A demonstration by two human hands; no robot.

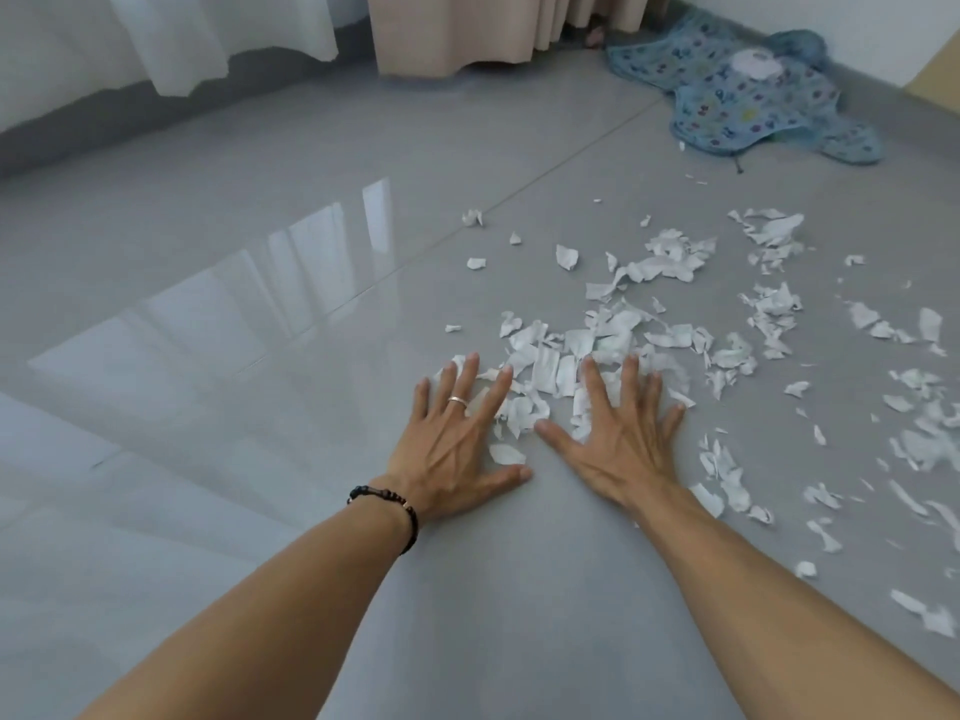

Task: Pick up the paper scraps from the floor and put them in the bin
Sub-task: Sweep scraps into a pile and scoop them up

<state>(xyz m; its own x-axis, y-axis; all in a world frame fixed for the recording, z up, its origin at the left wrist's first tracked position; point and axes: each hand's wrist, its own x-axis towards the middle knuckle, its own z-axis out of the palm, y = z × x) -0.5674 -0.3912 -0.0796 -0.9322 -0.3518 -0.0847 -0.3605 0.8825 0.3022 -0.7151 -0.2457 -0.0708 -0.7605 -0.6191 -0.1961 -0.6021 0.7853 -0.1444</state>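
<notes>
Progress: I'm seeing white paper scraps (pixel 587 350) lying all over the grey tiled floor (pixel 260 304) | bin: none showing | left hand (pixel 457 439), right hand (pixel 618 433): pressing flat, fingers spread, holding nothing | I'm judging collection barely starting

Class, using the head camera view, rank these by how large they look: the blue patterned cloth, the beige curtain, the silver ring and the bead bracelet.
1. Beige curtain, though cut off by the frame.
2. Blue patterned cloth; it looks about as large, so this order is unsure, and both lie far from the camera.
3. Bead bracelet.
4. Silver ring.

Torn white paper scraps (pixel 597 350) scattered flat on grey floor (pixel 260 304), densest centre, trailing right
</notes>
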